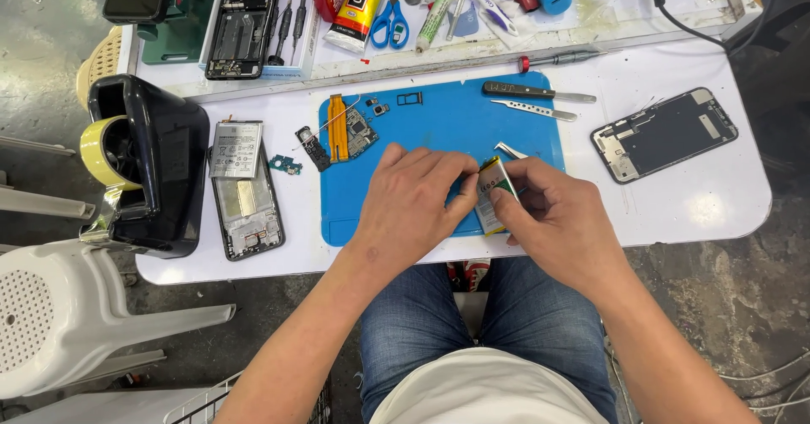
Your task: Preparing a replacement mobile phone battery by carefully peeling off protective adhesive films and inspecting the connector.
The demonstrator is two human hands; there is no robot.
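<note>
Both forearms reach forward from the lap over the table edge and meet above the blue mat (439, 129). Left hand (413, 209) lies palm down, fingers curled, thumb and fingertips pinching one edge of a small flat battery (492, 189). Right hand (557, 217) pinches the opposite edge, holding it tilted just above the mat's near right corner.

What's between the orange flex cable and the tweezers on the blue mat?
Head view: a small black frame lies between the orange flex cable and tweezers; otherwise bare blue mat.
</note>
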